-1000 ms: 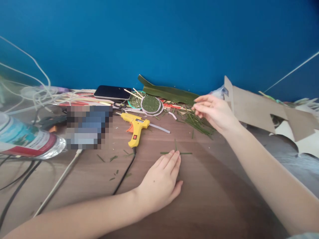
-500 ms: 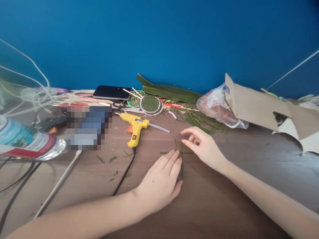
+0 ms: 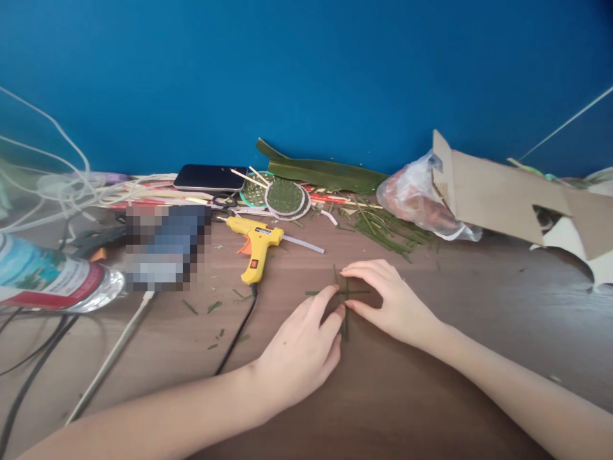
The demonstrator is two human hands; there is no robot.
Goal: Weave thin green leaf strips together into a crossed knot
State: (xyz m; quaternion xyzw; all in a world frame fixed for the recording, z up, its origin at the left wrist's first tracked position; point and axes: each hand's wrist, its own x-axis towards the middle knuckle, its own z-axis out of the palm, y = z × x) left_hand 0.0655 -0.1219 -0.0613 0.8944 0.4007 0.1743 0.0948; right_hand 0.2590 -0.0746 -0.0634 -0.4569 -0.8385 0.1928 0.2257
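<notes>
Thin green leaf strips (image 3: 347, 329) lie crossed on the brown table, two running away from me and one across them. My left hand (image 3: 301, 351) rests from the left with its fingers bent and slightly parted, the tips at the crossing. From the other side my right hand (image 3: 395, 300) reaches in, thumb and forefinger apart and their tips at the strips; the gap between them spans part of the crosswise strip. Fingertips cover some of the crossing. Left of the hands lies a yellow glue gun (image 3: 258, 246) with a clear glue stick (image 3: 304, 244) sticking out of its back.
Leaf strips (image 3: 383, 233) lie heaped behind the hands, near a large folded leaf (image 3: 320, 174) and round woven pieces (image 3: 287, 198). A plastic bottle (image 3: 52, 275), a phone (image 3: 211, 177) and cables are on the left. Cardboard (image 3: 502, 191) stands at the right.
My right hand has moved down and left to the crossed strips. My left hand's fingers have lifted and bent, uncovering more of the strips. The view has shifted slightly.
</notes>
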